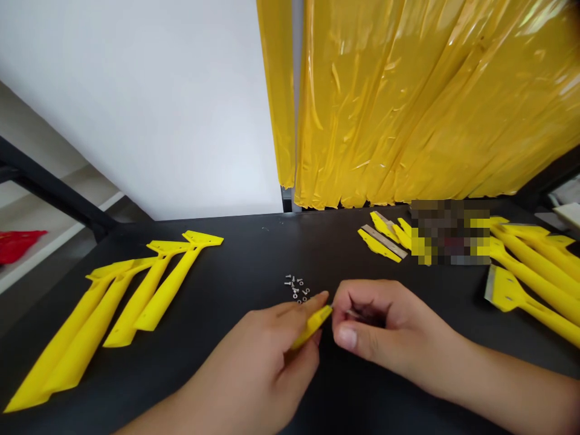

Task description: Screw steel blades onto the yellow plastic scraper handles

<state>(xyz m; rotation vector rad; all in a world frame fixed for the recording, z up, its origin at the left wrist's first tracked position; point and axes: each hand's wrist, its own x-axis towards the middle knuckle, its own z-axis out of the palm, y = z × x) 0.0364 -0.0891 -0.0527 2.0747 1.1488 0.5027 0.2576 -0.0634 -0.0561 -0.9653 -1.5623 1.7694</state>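
Note:
Between the thumb and fingers of my left hand is a yellow scraper head piece, its far end showing. Close to that end, my right hand is closed in a pinch, with the thumb against the curled fingers. Something thin shows inside the right hand's curl, but it is too small to name. Just beyond my left fingertips lies a loose group of small metal screws and nuts on the black table.
Several yellow scraper handles lie at the left. Yellow head pieces with blades lie at the back right. A scraper with its blade fitted and more yellow handles are at the right. Yellow plastic sheeting hangs behind the black table.

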